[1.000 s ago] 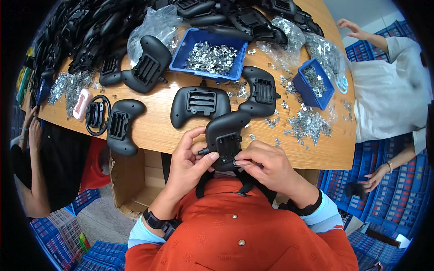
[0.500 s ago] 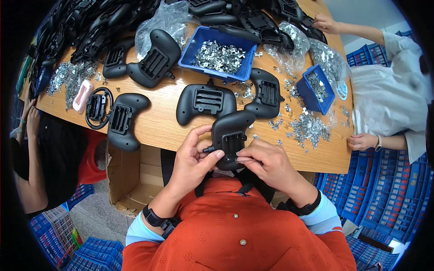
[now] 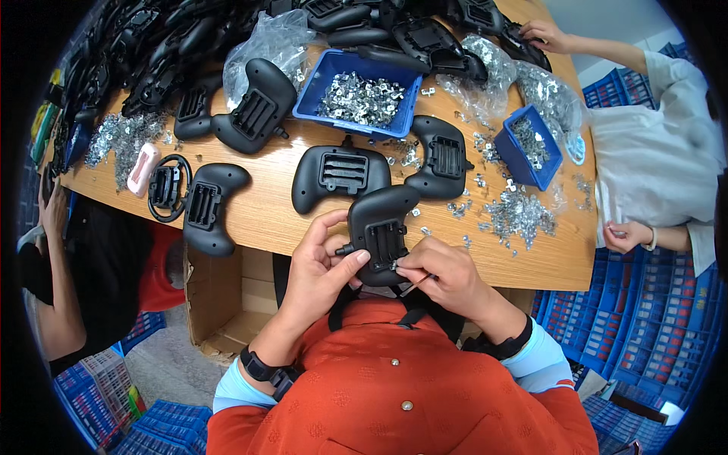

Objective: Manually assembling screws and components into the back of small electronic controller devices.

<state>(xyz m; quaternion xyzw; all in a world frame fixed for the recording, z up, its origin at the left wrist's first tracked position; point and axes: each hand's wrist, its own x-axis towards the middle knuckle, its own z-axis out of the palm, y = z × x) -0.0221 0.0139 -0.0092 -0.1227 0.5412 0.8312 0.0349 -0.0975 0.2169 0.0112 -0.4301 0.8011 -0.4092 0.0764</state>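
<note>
My left hand (image 3: 324,267) is closed round the left grip of a black game controller shell (image 3: 377,203), held tilted at the table's front edge with its slotted battery compartment (image 3: 387,241) facing up. The thumb presses beside the compartment. At the compartment's lower right corner, my right hand (image 3: 444,269) pinches a small shiny metal piece (image 3: 393,265), partly hidden by the fingertips. A thin dark sliver shows under that hand; its kind is unclear. Just beyond lie more controller shells, one (image 3: 340,178) straight ahead and another (image 3: 440,159) to its right.
A blue bin (image 3: 303,106) of small metal pieces stands behind the shells, a smaller blue bin (image 3: 544,176) on the right. Loose metal pieces (image 3: 519,216) lie around. Black shells (image 3: 152,53) pile up at the back. Co-workers' hands (image 3: 544,35) show at both sides. A cardboard box (image 3: 254,303) sits below.
The held shell and both hands have shifted only slightly. My right fingertips remain at the compartment's lower corner. The right co-worker's lower hand has moved off the table edge.
</note>
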